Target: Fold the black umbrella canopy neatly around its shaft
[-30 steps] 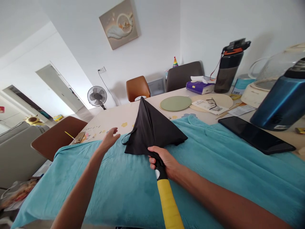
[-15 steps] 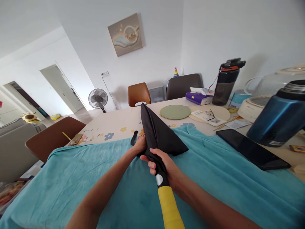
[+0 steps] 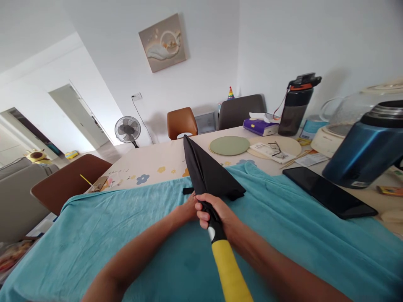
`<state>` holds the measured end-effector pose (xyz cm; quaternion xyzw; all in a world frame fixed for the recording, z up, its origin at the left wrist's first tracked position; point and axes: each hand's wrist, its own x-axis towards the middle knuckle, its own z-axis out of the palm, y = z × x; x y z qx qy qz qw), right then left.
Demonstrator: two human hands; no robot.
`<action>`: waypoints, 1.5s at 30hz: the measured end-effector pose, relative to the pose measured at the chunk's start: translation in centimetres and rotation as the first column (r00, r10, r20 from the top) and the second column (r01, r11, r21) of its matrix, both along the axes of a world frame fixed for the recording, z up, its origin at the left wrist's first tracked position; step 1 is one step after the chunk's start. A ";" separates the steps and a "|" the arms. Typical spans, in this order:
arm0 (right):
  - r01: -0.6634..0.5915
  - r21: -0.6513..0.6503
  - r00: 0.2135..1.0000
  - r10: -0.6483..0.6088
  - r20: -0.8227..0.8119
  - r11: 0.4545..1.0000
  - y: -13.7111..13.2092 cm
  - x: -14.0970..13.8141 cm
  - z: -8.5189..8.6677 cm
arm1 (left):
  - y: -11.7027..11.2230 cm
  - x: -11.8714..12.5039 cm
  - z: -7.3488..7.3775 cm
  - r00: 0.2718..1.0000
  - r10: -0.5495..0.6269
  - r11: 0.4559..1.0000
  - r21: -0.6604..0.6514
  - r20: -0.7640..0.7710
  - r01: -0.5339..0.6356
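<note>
A folded black umbrella (image 3: pixel 210 172) with a yellow lower part (image 3: pixel 231 270) points away from me over the teal blanket (image 3: pixel 151 239). My right hand (image 3: pixel 215 212) is closed around its narrow black part, just above a white dot. Loose black cloth flares out to the right beyond that grip. Against the left side of the umbrella rests my left hand (image 3: pixel 190 206); its fingers are mostly hidden behind the cloth and my right hand. A short black strap (image 3: pixel 188 191) sticks out to the left just above my left hand.
On the right lie a black phone (image 3: pixel 329 192) and a blue thermos (image 3: pixel 360 147). Farther back are a dark water bottle (image 3: pixel 294 109), a purple tissue pack (image 3: pixel 260 126), a green round mat (image 3: pixel 229 145) and eyeglasses (image 3: pixel 275 148). A brown chair (image 3: pixel 71 178) stands at left.
My left hand has moved right, in behind the umbrella's neck. The strap has swung from upright to level, and the flared cloth on the right has drawn in slightly.
</note>
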<state>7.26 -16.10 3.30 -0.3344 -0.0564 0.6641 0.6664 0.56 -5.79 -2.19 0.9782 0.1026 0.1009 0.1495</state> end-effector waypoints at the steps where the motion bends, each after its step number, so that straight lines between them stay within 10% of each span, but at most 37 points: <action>1: -0.005 0.017 1.000 0.005 0.006 1.000 0.1 0.7 0.2 | 0.2 0.0 0.5 0.997 -0.074 0.997 0.024 -0.019 0.074; 6: -0.009 -0.092 0.984 0.025 0.174 0.996 0.3 2.0 0.7 | 1.4 -3.5 1.4 0.979 -0.196 0.972 0.144 0.060 0.186; 11: -0.018 -0.280 0.920 0.126 0.370 0.960 1.1 -1.0 -1.5 | 4.1 -5.6 2.6 0.921 0.311 0.948 -0.149 0.235 -0.283; 14: -0.071 -0.224 0.942 0.139 0.306 0.972 1.4 -2.1 -3.0 | 4.7 -4.7 4.3 0.874 0.405 0.905 -0.254 0.268 -0.342; 22: -0.055 -0.143 0.971 0.087 0.223 0.988 1.3 -2.2 -3.6 | 2.2 4.6 7.7 0.983 -0.043 0.997 -0.049 0.178 0.052; 29: -0.006 -0.113 0.986 0.024 0.164 0.994 1.1 -2.1 -3.4 | 0.9 11.6 6.2 0.873 -0.454 0.871 0.118 -0.177 0.477; 37: -0.005 -0.123 0.990 0.022 0.139 0.992 1.1 -2.1 -3.6 | 1.0 10.7 7.8 0.953 -0.302 0.945 0.127 -0.006 0.300; 45: -0.012 -0.138 0.982 0.037 0.184 0.990 1.2 -2.2 -3.8 | 2.9 5.1 11.5 0.964 0.008 0.962 -0.264 0.267 0.066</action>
